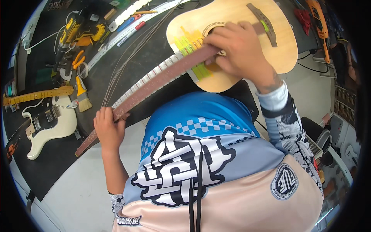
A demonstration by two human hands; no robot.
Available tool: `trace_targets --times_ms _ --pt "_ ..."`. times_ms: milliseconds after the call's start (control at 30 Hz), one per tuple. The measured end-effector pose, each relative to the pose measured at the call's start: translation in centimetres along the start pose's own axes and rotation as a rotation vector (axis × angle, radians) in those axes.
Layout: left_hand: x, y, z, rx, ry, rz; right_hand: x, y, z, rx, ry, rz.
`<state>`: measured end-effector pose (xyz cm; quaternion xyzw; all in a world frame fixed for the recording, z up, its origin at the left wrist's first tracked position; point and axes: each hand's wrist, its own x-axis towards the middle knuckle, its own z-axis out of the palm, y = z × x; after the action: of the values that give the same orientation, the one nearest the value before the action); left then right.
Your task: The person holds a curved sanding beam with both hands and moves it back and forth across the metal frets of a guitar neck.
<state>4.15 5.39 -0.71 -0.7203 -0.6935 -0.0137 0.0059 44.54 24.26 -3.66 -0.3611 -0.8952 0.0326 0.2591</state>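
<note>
An acoustic guitar with a pale wooden body (278, 58) lies in front of me, its neck pointing to the lower left. White tape strips cover its fretboard (154, 72), and yellow-green tape (203, 72) surrounds the neck's end near the sound hole. A long, straight reddish-brown bar (162, 80) lies lengthwise along the frets and reaches past the sound hole toward the bridge (264, 25). My right hand (235, 46) wraps round the bar over the sound hole. Near the headstock end, my left hand (110, 125) grips the bar, fingers on top and thumb beneath.
On the dark bench to the left are a yellow cordless drill (71, 33), orange-handled pliers (79, 60), a paintbrush (83, 96), loose strings (135, 52) and a long ruler (104, 50). A white electric guitar body (58, 123) lies farther left. An orange power tool (319, 19) is at right.
</note>
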Motion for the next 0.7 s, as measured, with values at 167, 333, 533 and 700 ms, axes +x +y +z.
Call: trace_targets --times_ms 167,333,533,700 --pt "3.0 -1.5 -0.3 -0.034 -0.031 -0.027 4.1 1.2 -0.2 0.083 -0.074 -0.035" --pt "0.0 -0.4 -0.2 0.029 -0.006 -0.01 0.8 0.6 0.6 0.027 0.024 -0.047" --pt "-1.2 0.2 -0.1 0.041 -0.007 0.031 -1.6 -0.6 -0.8 -0.023 -0.058 0.032" --pt "2.6 -1.1 -0.2 0.005 -0.009 0.004 3.7 1.5 0.6 0.02 -0.034 -0.051"
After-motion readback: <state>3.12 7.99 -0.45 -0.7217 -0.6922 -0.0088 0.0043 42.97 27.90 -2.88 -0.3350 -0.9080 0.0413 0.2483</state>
